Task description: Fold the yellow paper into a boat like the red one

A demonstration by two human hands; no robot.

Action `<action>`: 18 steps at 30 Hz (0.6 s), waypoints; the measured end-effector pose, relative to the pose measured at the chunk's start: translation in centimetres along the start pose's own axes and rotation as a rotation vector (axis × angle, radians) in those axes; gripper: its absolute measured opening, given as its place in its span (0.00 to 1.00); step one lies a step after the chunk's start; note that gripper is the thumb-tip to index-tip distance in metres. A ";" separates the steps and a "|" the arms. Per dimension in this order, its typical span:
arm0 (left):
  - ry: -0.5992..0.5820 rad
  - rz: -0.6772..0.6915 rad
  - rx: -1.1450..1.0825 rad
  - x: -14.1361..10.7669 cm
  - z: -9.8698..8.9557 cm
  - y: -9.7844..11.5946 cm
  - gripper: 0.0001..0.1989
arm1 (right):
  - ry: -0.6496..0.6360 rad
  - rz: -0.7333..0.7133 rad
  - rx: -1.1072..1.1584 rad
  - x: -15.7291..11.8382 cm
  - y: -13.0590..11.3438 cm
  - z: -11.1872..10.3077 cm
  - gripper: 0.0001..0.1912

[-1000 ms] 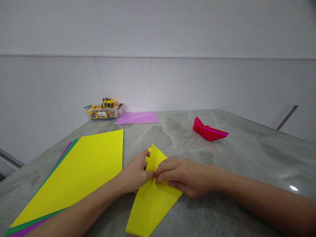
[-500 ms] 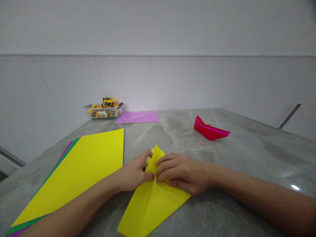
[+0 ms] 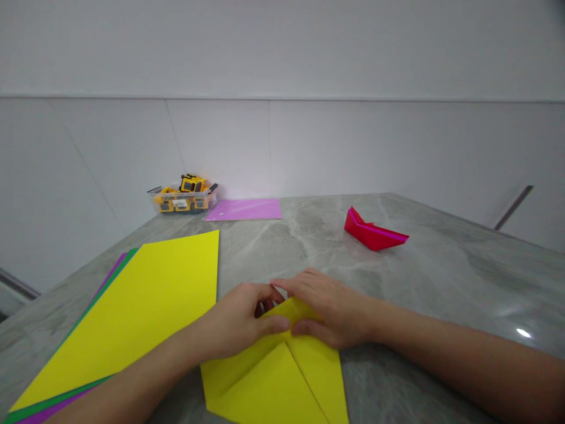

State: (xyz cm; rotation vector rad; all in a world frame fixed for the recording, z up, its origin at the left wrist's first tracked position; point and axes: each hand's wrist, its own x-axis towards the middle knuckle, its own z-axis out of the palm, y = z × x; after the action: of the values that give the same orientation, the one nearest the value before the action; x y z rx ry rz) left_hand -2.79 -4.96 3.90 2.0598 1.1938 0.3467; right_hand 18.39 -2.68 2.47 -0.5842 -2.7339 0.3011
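A folded yellow paper [image 3: 273,386] lies at the front centre of the grey table, with creases and a slanting fold edge running down it. My left hand [image 3: 245,318] grips its upper left edge, thumb on top and fingers curled behind. On the upper right part is my right hand [image 3: 329,309], its thumb pressing the paper and its fingers reaching over the far edge. The two thumbs are close together near the top of the paper. Part of the top edge is hidden by my fingers.
Left of my hands lies a stack of yellow sheets [image 3: 154,300] over green and purple ones. A red paper boat [image 3: 375,235] stands at the right. Further back are a pink sheet [image 3: 247,209] and a clear box [image 3: 179,203] of yellow toy vehicles, near the wall.
The yellow paper has turned and spread wider, and its pointed tip no longer shows between my hands. My right hand has shifted to its far edge, and my fingertips have come closer together.
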 end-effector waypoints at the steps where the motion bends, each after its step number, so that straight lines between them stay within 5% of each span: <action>1: -0.011 -0.012 0.031 -0.1 -0.2 0.0 0.14 | -0.011 0.036 -0.020 0.0 -0.1 0.0 0.30; 5: -0.010 -0.044 0.192 -0.5 -0.9 -0.1 0.17 | -0.034 0.150 -0.099 0.0 -0.3 -0.1 0.17; 9: 0.073 -0.025 0.350 -0.6 -0.9 -0.4 0.10 | 0.018 0.222 -0.132 0.0 -0.6 -0.1 0.08; 18: 0.229 0.157 0.640 -0.1 0.0 -0.3 0.03 | 0.091 0.324 -0.203 0.5 -1.4 0.8 0.07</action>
State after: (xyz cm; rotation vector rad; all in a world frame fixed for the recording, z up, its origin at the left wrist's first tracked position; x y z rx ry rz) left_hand -3.09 -4.97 3.67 2.7334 1.4111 0.3043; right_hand 17.18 -3.89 2.22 -1.0719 -2.5932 0.0688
